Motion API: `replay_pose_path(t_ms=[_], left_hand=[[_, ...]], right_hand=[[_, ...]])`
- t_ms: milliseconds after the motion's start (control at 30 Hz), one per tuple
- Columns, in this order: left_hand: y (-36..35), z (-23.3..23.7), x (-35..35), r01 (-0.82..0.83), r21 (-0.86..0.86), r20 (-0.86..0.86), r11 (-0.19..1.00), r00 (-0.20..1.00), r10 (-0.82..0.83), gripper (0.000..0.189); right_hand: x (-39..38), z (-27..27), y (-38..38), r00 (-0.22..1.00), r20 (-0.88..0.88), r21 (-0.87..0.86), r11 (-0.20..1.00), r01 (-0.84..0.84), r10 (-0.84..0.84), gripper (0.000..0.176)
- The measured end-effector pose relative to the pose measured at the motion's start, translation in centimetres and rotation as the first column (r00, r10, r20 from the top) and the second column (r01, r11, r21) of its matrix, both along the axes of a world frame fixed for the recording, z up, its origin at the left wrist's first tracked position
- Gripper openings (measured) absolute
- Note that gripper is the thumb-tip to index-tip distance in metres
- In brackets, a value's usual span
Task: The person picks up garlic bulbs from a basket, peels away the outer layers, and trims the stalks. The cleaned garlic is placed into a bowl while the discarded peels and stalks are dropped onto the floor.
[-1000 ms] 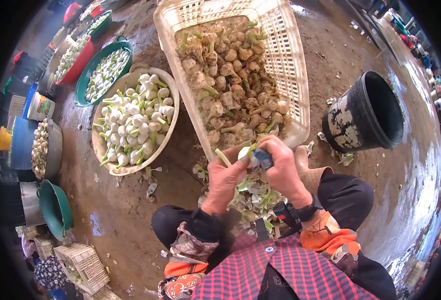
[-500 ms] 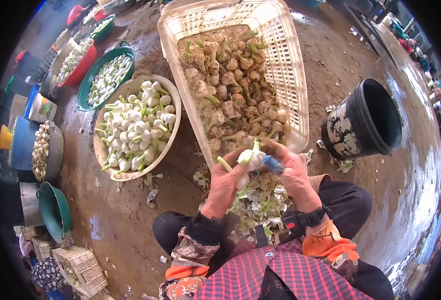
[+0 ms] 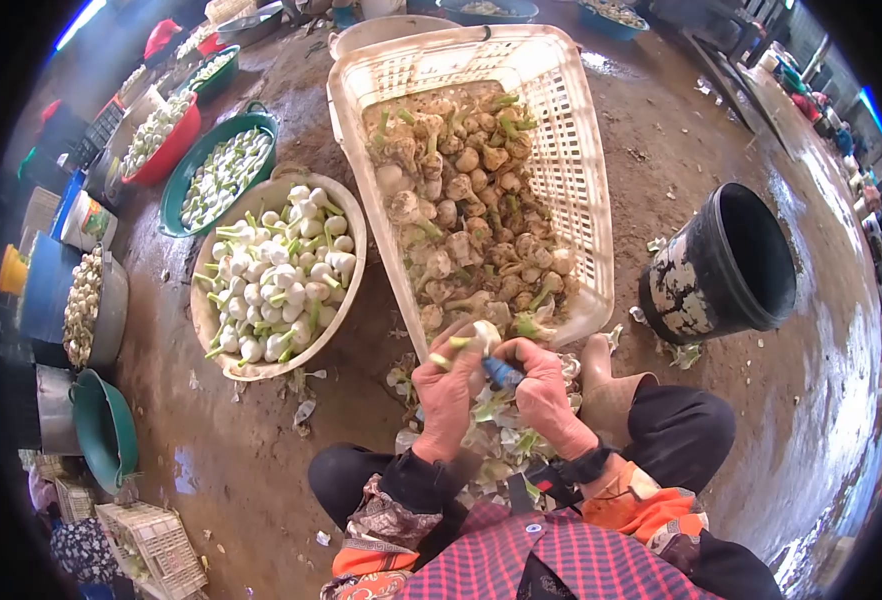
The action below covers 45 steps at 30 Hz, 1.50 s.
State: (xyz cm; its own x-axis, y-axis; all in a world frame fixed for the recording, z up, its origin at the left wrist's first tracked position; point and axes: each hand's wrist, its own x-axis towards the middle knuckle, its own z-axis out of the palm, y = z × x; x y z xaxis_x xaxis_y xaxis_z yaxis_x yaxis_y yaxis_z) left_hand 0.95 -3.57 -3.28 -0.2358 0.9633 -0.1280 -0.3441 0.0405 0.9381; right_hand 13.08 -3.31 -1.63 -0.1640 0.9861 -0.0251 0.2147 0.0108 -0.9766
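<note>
Head: round bulb [image 3: 487, 334] in left hand [image 3: 443, 397]

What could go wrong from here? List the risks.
The garlic bulb in the left hand might slip into the peelings below. White garlic bulbs heaped in the round basin could roll over its rim. The wet-looking floor may be slippery underfoot.

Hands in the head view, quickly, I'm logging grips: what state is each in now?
Left hand: closed on garlic, stems poking out.
Right hand: fingers bent, a blue item at them; whether gripped or worn, I can't tell.
</note>
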Motion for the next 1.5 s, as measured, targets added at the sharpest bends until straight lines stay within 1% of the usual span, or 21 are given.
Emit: replay_pose_path(t_ms=[100,200,233,300,367,500,533,567,600,700,767,900,967,1033,1133,1233,1300,1367,1400,1433,1500], left_hand=[[0.3,-0.1,-0.4,0.102,0.013,0.056,0.995,0.993,-0.103,0.029],[0.3,1.8,-1.6,0.258,0.021,0.309,0.966,0.917,-0.252,0.037],[0.2,1.5,-1.8,0.277,0.054,0.351,0.959,0.894,-0.278,0.039],[0.3,1.4,-2.3,0.224,0.077,0.521,0.972,0.822,-0.230,0.041],[0.8,0.9,-3.4,0.178,0.084,0.683,0.980,0.706,-0.186,0.042],[1.2,1.3,-3.1,0.141,0.033,0.843,0.989,0.527,-0.103,0.038],[1.0,1.4,-2.9,0.135,-0.009,0.875,0.991,0.480,-0.057,0.037],[0.7,1.5,-2.7,0.123,-0.012,0.875,0.992,0.481,-0.049,0.038],[0.9,1.6,-2.4,0.108,-0.008,0.875,0.994,0.482,-0.045,0.039],[0.9,1.6,-2.0,0.084,-0.033,0.849,0.996,0.529,-0.016,0.048],[1.0,1.9,-1.7,0.086,-0.094,0.832,0.992,0.554,0.031,0.051],[1.0,1.7,-1.8,0.051,-0.038,0.862,0.998,0.507,0.007,0.052],[1.1,2.0,-2.2,0.026,-0.042,0.855,0.999,0.519,0.023,0.051],[1.0,2.3,-2.1,-0.005,-0.019,0.842,1.000,0.539,0.019,0.049],[1.0,2.1,-1.6,-0.009,-0.060,0.822,0.998,0.567,0.054,0.047],[1.3,1.3,-2.2,-0.039,-0.088,0.821,0.995,0.563,0.095,0.046],[1.5,0.7,-2.9,-0.064,-0.083,0.819,0.995,0.564,0.104,0.046],[1.4,1.0,-2.9,-0.035,-0.071,0.798,0.997,0.597,0.078,0.046],[1.4,0.9,-2.7,-0.020,-0.087,0.789,0.996,0.609,0.081,0.046],[1.4,0.7,-2.4,-0.001,-0.095,0.780,0.996,0.622,0.075,0.046],[1.3,-0.5,-2.3,-0.007,-0.148,0.808,0.989,0.576,0.125,0.044]], right_hand=[[0.8,-0.6,-0.1,0.928,-0.368,-0.190,0.973,-0.133,0.055,0.008],[3.4,1.2,0.3,0.637,-0.740,-0.417,0.890,-0.184,-0.216,0.016],[4.4,2.0,0.0,0.622,-0.757,-0.338,0.935,-0.107,-0.202,0.023],[7.3,1.6,-0.2,0.256,-0.962,-0.156,0.965,-0.210,-0.100,0.022],[9.4,2.4,-0.7,0.269,-0.963,-0.053,0.981,-0.185,-0.001,0.026],[11.5,0.4,-1.9,0.791,-0.520,-0.574,0.818,-0.044,-0.322,0.027],[10.3,0.6,-2.0,0.989,0.143,-0.182,0.983,0.001,0.025,0.027],[8.5,0.8,-2.0,0.592,0.805,0.144,0.952,-0.271,0.047,0.026],[7.4,0.1,-1.5,0.628,0.769,0.333,0.914,-0.233,-0.120,0.028],[3.5,1.9,-1.2,0.999,-0.023,-0.111,0.993,0.043,-0.046,0.033],[1.5,2.7,-0.7,0.977,0.195,0.339,0.928,-0.152,0.088,0.034],[-1.1,2.3,-0.6,0.987,0.159,0.432,0.901,-0.045,-0.027,0.039],[-1.6,2.3,-0.6,0.925,-0.371,-0.114,0.992,0.046,-0.086,0.038],[-1.3,2.4,-0.3,0.915,-0.403,-0.273,0.958,-0.094,-0.025,0.030],[-1.8,1.0,-0.2,0.985,-0.173,-0.075,0.996,-0.038,0.024,0.010],[-1.4,1.9,-0.6,0.745,-0.662,-0.340,0.918,-0.201,-0.082,0.013],[0.2,4.2,-0.7,0.402,-0.914,-0.129,0.898,-0.420,0.057,0.020],[2.6,3.9,0.3,0.834,-0.527,-0.304,0.880,-0.364,0.163,0.014],[2.4,1.7,0.5,0.967,-0.012,-0.024,0.967,-0.255,0.255,0.009],[2.3,-0.7,0.5,0.860,0.501,0.286,0.920,-0.269,0.097,0.008],[2.4,0.2,0.0,0.943,0.329,0.305,0.941,-0.149,0.043,0.022]])
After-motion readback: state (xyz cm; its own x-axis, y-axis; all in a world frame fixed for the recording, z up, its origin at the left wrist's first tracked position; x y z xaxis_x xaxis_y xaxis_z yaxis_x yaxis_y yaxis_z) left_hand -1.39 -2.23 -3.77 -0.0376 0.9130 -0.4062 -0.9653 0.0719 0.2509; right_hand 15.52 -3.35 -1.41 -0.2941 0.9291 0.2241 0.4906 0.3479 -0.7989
